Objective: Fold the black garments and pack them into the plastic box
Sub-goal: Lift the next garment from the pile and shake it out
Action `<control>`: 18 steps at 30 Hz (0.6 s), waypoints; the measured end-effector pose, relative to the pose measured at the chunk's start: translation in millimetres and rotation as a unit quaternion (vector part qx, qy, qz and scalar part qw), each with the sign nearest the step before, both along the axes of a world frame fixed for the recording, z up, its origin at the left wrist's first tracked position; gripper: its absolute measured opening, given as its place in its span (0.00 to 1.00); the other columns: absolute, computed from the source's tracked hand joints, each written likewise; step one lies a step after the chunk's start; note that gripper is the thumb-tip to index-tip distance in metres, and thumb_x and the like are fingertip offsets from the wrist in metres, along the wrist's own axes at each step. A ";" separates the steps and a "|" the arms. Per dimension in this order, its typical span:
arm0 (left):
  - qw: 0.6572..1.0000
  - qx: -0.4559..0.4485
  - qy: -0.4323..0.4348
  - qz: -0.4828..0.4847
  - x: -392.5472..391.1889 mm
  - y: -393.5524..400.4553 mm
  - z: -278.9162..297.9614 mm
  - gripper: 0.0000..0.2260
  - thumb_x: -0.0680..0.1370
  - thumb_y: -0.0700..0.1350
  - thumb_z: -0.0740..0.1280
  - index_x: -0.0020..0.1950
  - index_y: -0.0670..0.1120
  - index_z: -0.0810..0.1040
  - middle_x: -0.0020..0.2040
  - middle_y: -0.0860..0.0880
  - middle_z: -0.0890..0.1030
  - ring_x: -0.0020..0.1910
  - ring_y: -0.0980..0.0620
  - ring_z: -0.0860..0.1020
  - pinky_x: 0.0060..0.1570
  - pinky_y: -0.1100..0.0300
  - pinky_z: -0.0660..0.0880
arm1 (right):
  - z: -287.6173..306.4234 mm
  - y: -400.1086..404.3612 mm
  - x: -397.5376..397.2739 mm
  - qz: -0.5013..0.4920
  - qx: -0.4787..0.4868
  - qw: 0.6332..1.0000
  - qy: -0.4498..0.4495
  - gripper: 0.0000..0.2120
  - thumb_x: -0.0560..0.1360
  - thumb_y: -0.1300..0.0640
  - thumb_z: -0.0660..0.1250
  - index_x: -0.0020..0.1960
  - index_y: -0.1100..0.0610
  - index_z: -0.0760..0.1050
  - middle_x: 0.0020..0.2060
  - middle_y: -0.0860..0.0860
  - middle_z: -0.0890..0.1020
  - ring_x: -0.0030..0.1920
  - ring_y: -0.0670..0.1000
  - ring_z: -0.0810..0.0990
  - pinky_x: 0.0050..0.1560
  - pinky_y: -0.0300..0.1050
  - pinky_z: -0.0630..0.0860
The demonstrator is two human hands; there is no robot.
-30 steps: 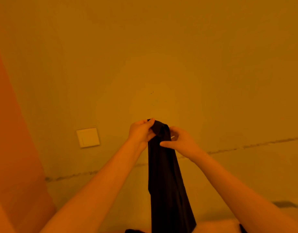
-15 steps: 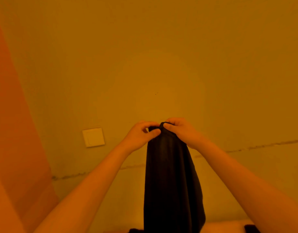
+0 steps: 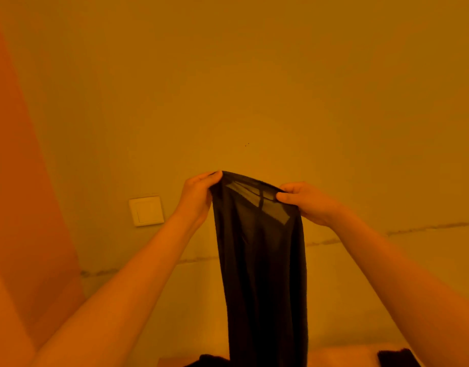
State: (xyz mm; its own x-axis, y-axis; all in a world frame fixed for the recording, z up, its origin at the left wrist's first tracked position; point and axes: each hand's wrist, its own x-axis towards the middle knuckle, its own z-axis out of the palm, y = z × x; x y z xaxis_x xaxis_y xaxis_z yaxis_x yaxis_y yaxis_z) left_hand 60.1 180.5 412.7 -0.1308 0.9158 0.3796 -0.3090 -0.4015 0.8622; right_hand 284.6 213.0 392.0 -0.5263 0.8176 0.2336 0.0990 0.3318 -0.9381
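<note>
Our left hand [image 3: 199, 200] and right hand [image 3: 307, 203] pinching shut on the waistband of a sheer black garment [image 3: 262, 260], stretched between them, hanging before the wall [image 3: 254, 75], light switch [image 3: 146, 211] at left, we read no writing.

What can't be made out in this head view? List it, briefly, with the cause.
- Plastic box: not in the head view at all.
- Lower end of the black garment, held up by the left hand and right hand: cut off by the bottom edge.
- Dark fabric pieces at the bottom: mostly cropped, so their kind is unclear.
- Fingertips inside the garment's top edge: hidden by fabric.
- True colours: washed out by orange light.
</note>
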 end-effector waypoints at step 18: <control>0.961 -0.038 0.266 0.063 -110.0 6.7 48.2 0.12 0.82 0.39 0.53 0.42 0.44 0.73 0.33 0.53 0.80 0.31 0.64 0.77 0.38 0.69 0.71 | -3.6 -1.3 68.5 0.014 -0.109 0.971 0.213 0.30 0.34 0.47 0.84 0.34 0.56 0.83 0.28 0.51 0.82 0.28 0.47 0.81 0.30 0.41 0.79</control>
State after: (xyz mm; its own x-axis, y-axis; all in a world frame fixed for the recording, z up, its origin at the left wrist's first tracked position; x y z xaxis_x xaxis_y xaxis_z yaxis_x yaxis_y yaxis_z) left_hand -49.9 187.2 460.9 -0.0478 0.9331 0.3565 0.2314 -0.3368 0.9127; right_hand 353.1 211.8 388.4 -0.4420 0.8591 0.2579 -0.3198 0.1177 -0.9402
